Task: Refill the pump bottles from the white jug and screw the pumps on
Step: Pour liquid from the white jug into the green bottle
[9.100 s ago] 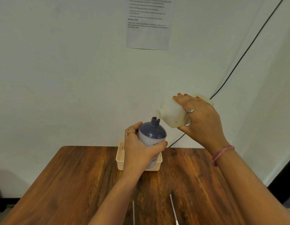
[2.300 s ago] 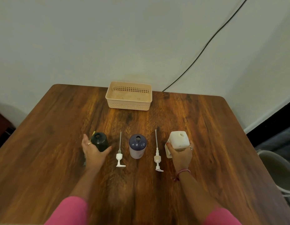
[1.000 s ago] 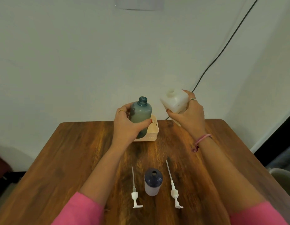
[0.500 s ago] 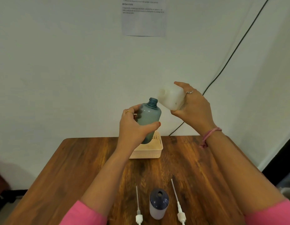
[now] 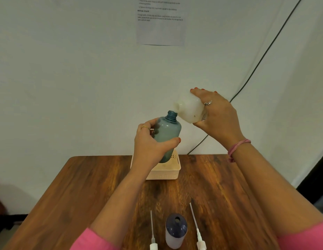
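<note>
My left hand (image 5: pixel 150 143) grips a teal see-through bottle (image 5: pixel 167 134), held upright in the air above the table with its neck open. My right hand (image 5: pixel 218 118) holds the white jug (image 5: pixel 190 109) tipped sideways, its spout just above and right of the teal bottle's mouth. On the table near me stands a dark blue bottle (image 5: pixel 176 230) with an open neck. A white pump (image 5: pixel 152 233) lies to its left and another white pump (image 5: pixel 197 230) to its right.
A beige plastic basket (image 5: pixel 168 170) sits at the far edge of the wooden table (image 5: pixel 81 192), partly behind my left hand. A black cable (image 5: pixel 262 58) runs down the white wall. A printed sheet (image 5: pixel 160 20) hangs on the wall.
The white jug has tilted further over, its spout now down beside the teal bottle's mouth. Both hands stay raised; the view has tipped slightly upward.
</note>
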The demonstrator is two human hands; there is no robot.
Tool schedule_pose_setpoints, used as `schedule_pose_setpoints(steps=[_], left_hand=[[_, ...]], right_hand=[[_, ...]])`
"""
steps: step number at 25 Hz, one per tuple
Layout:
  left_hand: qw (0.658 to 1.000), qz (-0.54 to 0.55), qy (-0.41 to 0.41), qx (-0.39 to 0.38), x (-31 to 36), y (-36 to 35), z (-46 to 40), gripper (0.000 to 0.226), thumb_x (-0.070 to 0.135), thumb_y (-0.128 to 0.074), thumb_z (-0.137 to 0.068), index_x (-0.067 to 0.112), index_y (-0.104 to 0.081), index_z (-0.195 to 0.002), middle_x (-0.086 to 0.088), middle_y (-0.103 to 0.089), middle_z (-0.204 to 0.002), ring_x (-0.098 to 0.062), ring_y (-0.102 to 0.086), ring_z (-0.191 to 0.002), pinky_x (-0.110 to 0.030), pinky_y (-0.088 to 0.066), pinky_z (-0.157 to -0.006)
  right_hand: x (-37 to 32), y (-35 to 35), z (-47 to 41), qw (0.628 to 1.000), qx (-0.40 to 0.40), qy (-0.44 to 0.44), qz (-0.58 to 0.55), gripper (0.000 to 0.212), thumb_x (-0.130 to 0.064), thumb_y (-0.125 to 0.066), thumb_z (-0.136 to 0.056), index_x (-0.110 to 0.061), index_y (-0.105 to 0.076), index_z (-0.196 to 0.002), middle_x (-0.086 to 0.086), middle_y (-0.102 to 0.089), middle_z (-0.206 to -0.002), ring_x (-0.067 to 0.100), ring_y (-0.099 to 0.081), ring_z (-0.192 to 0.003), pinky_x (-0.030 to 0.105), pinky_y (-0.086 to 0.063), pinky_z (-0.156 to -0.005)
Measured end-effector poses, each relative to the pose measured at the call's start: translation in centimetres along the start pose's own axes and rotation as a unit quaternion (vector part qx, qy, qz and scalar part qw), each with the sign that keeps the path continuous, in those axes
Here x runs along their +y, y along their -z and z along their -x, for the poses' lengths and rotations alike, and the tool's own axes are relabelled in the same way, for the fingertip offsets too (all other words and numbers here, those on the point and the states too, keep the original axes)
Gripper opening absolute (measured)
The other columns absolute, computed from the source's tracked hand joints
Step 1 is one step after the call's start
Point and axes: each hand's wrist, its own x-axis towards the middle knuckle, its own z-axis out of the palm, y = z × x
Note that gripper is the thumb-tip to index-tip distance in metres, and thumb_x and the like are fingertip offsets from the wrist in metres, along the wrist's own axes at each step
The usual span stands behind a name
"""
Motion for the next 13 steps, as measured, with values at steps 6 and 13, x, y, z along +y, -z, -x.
schedule_pose_setpoints(steps=[6,13], left_hand=[[1.0,-0.002,0.001,0.002,-0.2,-0.2,0.1,0.079,0.024,-0.087,-0.062,0.027,-0.044,-0.127,0.005,-0.047,-0.123,-0.011,-0.049,-0.107,-0.012,-0.047,-0.068],[1.0,-0.003,0.002,0.003,-0.3,-0.5,0.1,0.081,0.024,-0.088,-0.061,0.025,-0.044,-0.129,0.004,-0.048,-0.123,-0.013,-0.05,-0.11,-0.02,-0.05,-0.076]], right_hand=[[0.5,-0.1,-0.1,0.998,0.021,0.044,0.026,0.074,-0.02,-0.086,-0.065,-0.011,-0.053,-0.13,0.01,-0.061,-0.127,0.031,-0.059,-0.112,0.045,-0.046,-0.096],[1.4,-0.4,-0.1,0.995,0.034,0.085,0.048,0.076,-0.02,-0.084,-0.067,-0.015,-0.045,-0.132,0.011,-0.059,-0.131,0.031,-0.057,-0.117,0.048,-0.046,-0.099]])
